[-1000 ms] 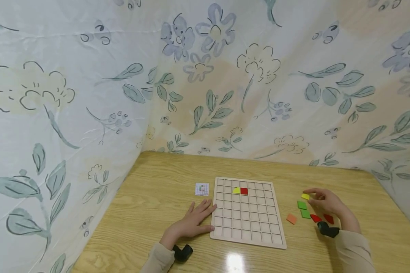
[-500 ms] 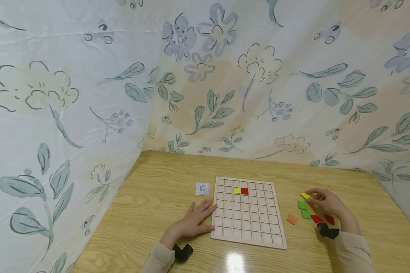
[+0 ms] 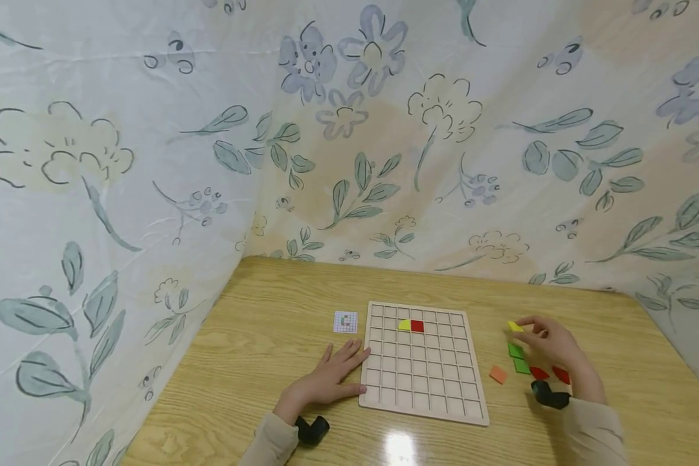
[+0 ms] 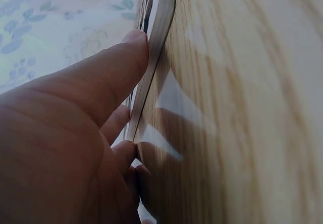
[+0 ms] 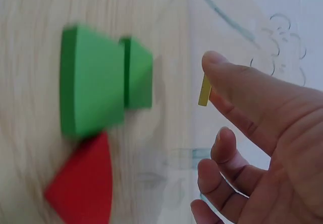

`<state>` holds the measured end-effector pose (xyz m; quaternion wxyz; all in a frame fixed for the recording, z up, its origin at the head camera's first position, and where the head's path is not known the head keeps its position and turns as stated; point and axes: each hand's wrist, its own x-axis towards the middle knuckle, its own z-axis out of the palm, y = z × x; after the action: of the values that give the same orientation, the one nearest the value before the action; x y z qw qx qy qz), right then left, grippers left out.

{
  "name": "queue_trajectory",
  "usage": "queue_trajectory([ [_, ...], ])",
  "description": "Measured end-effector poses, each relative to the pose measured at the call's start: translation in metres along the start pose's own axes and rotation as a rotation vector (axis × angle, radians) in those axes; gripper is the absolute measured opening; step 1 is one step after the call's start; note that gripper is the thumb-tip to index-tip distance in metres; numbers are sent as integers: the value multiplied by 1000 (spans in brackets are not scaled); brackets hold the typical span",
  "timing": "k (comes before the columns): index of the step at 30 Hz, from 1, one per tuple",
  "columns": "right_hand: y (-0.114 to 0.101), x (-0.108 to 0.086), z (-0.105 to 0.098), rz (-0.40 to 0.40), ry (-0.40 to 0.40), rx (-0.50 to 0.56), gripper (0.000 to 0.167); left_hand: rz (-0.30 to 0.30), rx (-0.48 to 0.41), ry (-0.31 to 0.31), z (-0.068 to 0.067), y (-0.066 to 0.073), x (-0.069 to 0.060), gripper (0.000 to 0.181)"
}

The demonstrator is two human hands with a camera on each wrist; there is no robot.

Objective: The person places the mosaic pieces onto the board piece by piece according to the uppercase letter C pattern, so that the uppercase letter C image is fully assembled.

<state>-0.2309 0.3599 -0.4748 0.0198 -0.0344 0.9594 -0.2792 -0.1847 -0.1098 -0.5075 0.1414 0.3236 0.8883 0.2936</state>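
Observation:
My right hand (image 3: 552, 341) pinches a yellow piece (image 3: 515, 327) between thumb and fingertips, just above two green squares (image 3: 521, 366). In the right wrist view the yellow piece (image 5: 204, 91) shows edge-on, held off the table. My left hand (image 3: 326, 378) lies with fingers spread, its fingertips touching the left edge of the wooden grid board (image 3: 417, 417). The left wrist view shows the thumb of that hand (image 4: 75, 108) against the board's side (image 4: 160, 32). On the board a yellow quarter-round piece (image 3: 405, 325) sits left of a red square (image 3: 417, 326).
Two red pieces (image 3: 538, 373) (image 3: 562, 375) lie below the right hand, near its wrist. An orange square (image 3: 498, 375) rests between them and the board. A small printed card (image 3: 345, 321) lies left of the board's upper corner. A floral cloth (image 3: 326, 194) hangs behind the table.
The yellow piece has risen off the table, pinched in my right hand, and shifted slightly left and away from me. My left hand has stayed at the board's edge.

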Motion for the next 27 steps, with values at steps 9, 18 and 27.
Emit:
queue_trajectory([
  [9, -19, 9, 9, -42, 50, 7, 38, -13, -5, -4, -1, 1, 3, 70],
  [18, -39, 21, 22, -108, 71, 28, 33, -22, 2, 0, 0, 2, 6, 70],
  [27, -57, 32, 34, -141, 77, 25, 33, -31, -7, -1, 0, 6, 8, 69],
])
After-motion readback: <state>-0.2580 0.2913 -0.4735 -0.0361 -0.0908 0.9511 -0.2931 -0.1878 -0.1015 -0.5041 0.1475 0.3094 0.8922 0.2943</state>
